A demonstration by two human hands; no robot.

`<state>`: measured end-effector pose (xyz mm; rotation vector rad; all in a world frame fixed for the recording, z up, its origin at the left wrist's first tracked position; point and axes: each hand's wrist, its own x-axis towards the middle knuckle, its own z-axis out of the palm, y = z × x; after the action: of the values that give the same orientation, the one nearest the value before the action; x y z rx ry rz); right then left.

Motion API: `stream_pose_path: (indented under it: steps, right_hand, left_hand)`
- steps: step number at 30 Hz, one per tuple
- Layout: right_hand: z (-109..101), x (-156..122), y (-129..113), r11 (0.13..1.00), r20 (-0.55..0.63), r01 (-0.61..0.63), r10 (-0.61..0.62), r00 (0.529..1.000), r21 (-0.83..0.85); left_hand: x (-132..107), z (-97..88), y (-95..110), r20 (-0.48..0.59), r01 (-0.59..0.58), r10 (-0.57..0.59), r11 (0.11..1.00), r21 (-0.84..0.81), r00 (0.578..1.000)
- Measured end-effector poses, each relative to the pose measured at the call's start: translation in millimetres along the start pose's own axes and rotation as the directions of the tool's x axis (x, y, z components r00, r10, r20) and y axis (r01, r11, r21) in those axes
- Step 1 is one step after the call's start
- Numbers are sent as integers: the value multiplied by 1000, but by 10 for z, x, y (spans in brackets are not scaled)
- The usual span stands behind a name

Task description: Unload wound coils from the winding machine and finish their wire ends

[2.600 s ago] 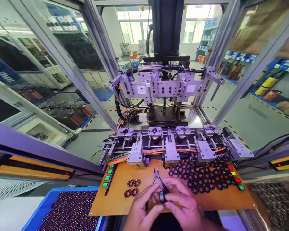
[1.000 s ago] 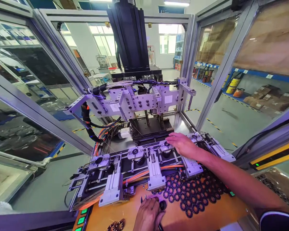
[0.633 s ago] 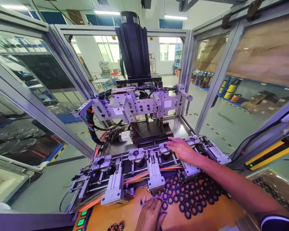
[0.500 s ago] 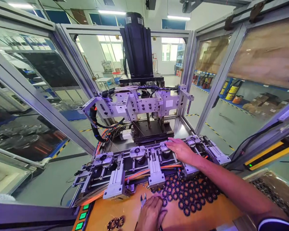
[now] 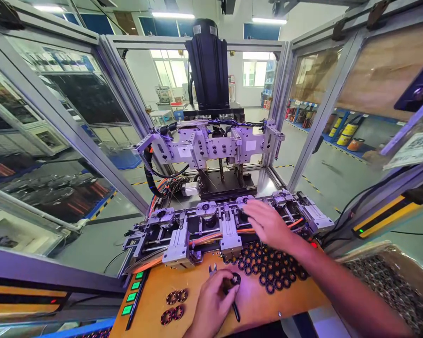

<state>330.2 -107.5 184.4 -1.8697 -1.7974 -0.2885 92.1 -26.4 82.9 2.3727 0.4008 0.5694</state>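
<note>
My left hand (image 5: 213, 303) is closed over the front of the orange tabletop, pinching a black ring (image 5: 236, 279) between thumb and fingers. Beneath that hand lies a pair of pliers, its jaws (image 5: 212, 268) showing above and one dark handle (image 5: 236, 311) below. My right hand (image 5: 270, 225) reaches over the machine with fingers stretched out, at the third clamp station (image 5: 244, 202) from the left. Its fingertips partly cover that station; whether they touch it I cannot tell. Many black rings (image 5: 264, 263) lie spread on the table below my right forearm.
Copper-wound rings (image 5: 172, 315) lie in pairs at the table's left, near green-lit buttons (image 5: 131, 297). Other clamp stations (image 5: 206, 209) line the machine's front rail. Behind stands a head (image 5: 211, 145) with a black motor (image 5: 207, 65). A box of small parts (image 5: 384, 281) sits right.
My left hand has turned, and a black ring now shows in its fingers. My right hand has drawn slightly back from the clamp station. The camera view has shifted, showing more of the table front.
</note>
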Motion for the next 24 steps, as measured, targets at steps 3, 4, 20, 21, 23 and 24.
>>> stream_pose_path:
  steps: [3,4,20,21,23,24]
  right_hand:
    - [-78,-343,-623,894,-14,79,-81,997,441]
    - [-88,-433,-795,844,20,67,-91,996,532]
    - [97,-791,-1295,696,-164,72,67,984,714]
    - [63,-791,-1286,674,-114,38,70,991,737]
    - [-2,-782,-1262,617,-8,-55,98,995,785]
    - [-27,-777,-1247,585,51,-110,117,992,804]
  left_hand:
    - [-127,-427,213,33,127,-122,949,-289,992]
    - [-165,-538,278,55,144,-133,911,-387,990]
    - [-448,-549,642,-50,161,-264,716,-680,963]
    - [-440,-584,616,-90,97,-181,815,-572,979]
    - [-416,-635,571,-142,-56,5,932,-357,990]
    - [-405,-644,555,-155,-126,86,955,-269,984]
